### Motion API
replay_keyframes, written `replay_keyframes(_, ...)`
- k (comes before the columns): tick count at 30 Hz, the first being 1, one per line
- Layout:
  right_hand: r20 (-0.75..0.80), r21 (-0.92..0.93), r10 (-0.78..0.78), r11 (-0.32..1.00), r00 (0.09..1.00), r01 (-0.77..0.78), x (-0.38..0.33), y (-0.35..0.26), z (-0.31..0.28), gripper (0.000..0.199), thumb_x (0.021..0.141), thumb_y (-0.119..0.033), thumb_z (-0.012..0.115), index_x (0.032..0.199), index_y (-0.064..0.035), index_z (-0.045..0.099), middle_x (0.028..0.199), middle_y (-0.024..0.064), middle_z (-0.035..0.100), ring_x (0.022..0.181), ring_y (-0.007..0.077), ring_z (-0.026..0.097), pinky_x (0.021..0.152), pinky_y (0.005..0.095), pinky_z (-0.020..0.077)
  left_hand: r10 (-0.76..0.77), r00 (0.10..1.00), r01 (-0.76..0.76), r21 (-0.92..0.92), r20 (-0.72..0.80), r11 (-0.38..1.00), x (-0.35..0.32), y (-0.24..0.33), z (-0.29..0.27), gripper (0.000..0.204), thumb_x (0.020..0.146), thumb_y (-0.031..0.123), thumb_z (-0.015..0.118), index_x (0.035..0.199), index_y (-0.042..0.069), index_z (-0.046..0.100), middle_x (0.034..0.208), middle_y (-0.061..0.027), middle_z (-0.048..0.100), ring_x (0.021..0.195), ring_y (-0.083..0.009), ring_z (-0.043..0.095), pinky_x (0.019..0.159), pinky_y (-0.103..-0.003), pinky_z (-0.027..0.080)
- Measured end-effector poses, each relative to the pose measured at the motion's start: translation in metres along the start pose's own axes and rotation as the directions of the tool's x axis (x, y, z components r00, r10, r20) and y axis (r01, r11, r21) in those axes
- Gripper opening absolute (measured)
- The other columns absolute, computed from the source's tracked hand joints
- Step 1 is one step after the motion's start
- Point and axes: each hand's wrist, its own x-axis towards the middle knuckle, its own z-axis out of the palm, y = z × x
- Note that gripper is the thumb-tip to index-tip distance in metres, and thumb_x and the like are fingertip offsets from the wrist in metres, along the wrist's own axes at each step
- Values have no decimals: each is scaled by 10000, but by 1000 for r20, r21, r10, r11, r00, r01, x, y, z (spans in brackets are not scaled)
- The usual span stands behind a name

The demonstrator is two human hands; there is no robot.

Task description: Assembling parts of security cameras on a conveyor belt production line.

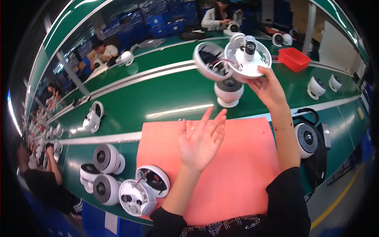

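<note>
My right hand [268, 87] is raised over the green belt, its fingers gripping the rim of an opened white camera housing [252, 65]. A black lens module stands inside that half. The other half, a white shell [209, 61] with a dark inside, hangs beside it on thin wires. Behind and below them a closed white dome camera [229, 93] stands upright on the belt. My left hand [201, 144] is palm up with fingers spread, empty, above the pink mat [241, 166]. An opened camera [138, 197] lies at the mat's left edge.
Several closed cameras [104, 158] cluster left of the mat. Another camera [306, 140] sits on a black bag [316, 170] at right. A red bin [294, 60] and more cameras [317, 87] rest on the belt [169, 93]. Co-workers [221, 17] sit across and at left.
</note>
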Motion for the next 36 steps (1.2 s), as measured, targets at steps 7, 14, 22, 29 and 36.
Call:
replay_keyframes(7,215,-191,539,841,815,-506,-84,46,52,442,829,-200,501,1237,-89,374,1104,75,546,970,190,565,862,384,451,63,989,-92,-221,-136,971,-121,-4,-11,768,762,648,389,1344,155,296,1394,-127,271,1254,-364,286,976,-566,273)
replay_keyframes(14,64,-361,692,688,719,-630,-143,77,24,516,808,-195,481,1278,-62,313,1199,131,471,1054,255,526,860,447,469,472,822,-279,498,-319,821,-192,-17,-21,670,702,317,453,1281,8,316,1285,-198,392,1183,-318,407,996,-419,341)
replay_keyframes(22,74,-645,710,569,700,-510,-175,78,-11,557,848,-194,450,1331,-54,210,1236,112,382,1079,181,450,868,331,429,392,875,-164,588,-284,792,-207,-39,1,895,577,230,589,1314,28,123,1272,-201,328,1202,-295,373,989,-369,334)
replay_keyframes(29,283,-894,626,447,727,-38,-186,68,-28,534,837,-248,547,1208,-16,242,1113,111,458,964,160,484,824,287,418,303,891,-66,564,-338,823,-222,-43,9,970,582,254,611,1358,21,77,1320,-205,280,1230,-293,339,992,-371,318)
replay_keyframes(36,384,-900,753,175,534,400,-191,13,13,449,661,-468,699,711,-39,574,639,64,539,528,208,536,484,255,424,274,856,-36,477,-439,878,-226,-47,31,940,611,291,637,1353,82,100,1321,-190,267,1241,-301,316,1016,-426,289)
